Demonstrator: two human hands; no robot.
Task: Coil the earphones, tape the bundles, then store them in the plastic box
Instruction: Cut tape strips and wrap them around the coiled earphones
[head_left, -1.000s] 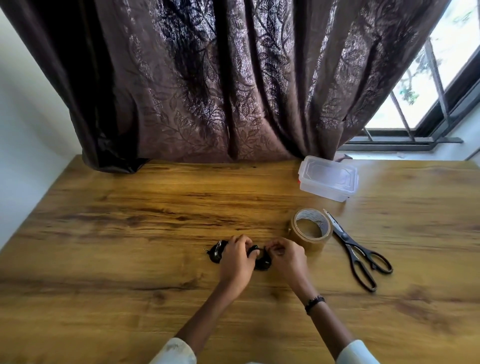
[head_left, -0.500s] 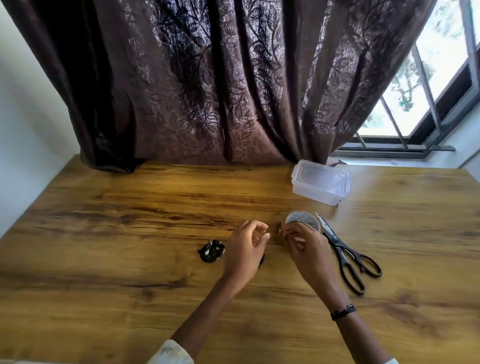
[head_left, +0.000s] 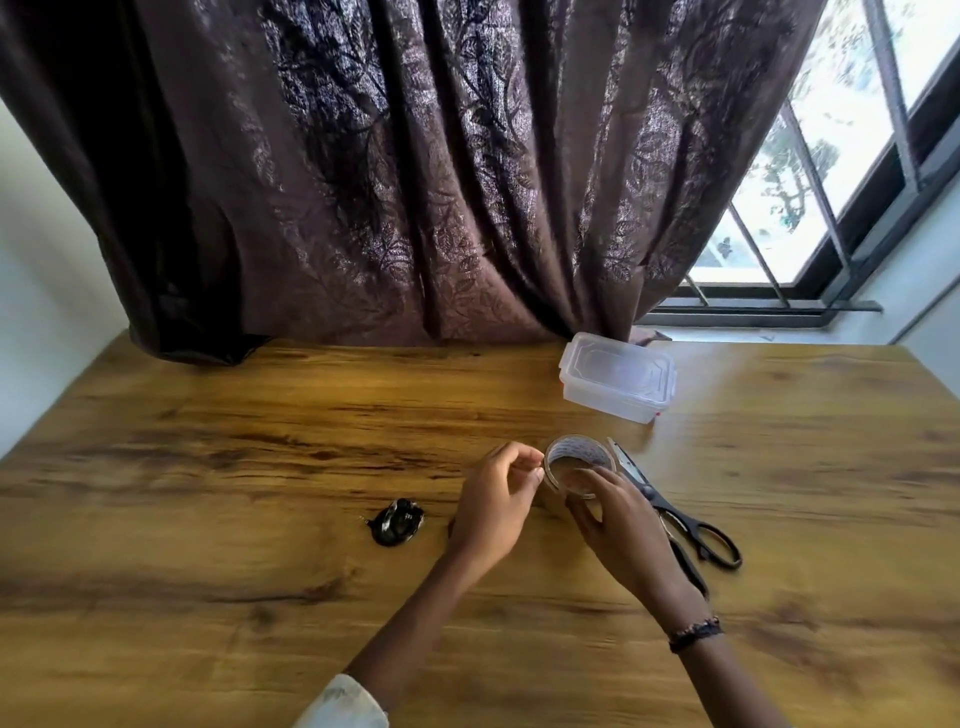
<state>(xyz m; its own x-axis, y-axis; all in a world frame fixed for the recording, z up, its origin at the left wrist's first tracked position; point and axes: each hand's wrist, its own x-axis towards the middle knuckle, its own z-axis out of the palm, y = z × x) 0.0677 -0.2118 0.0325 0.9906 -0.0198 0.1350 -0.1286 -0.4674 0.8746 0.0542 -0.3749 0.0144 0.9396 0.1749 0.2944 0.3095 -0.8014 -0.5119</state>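
Brown tape roll (head_left: 577, 464) gripped by right hand (head_left: 621, 525), left hand (head_left: 496, 501) pinching its edge, coiled earphones (head_left: 397, 521) leftward.

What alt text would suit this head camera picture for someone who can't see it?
A person's right hand holds a tape roll tilted above a wooden table while the left hand picks at its edge. A coiled black earphone bundle, scissors and closed plastic box lie nearby.

Daylight pours in from the window (head_left: 810, 171) top right, blown out; curtain (head_left: 415, 171) stays dark, edges bend, slight motion blur.
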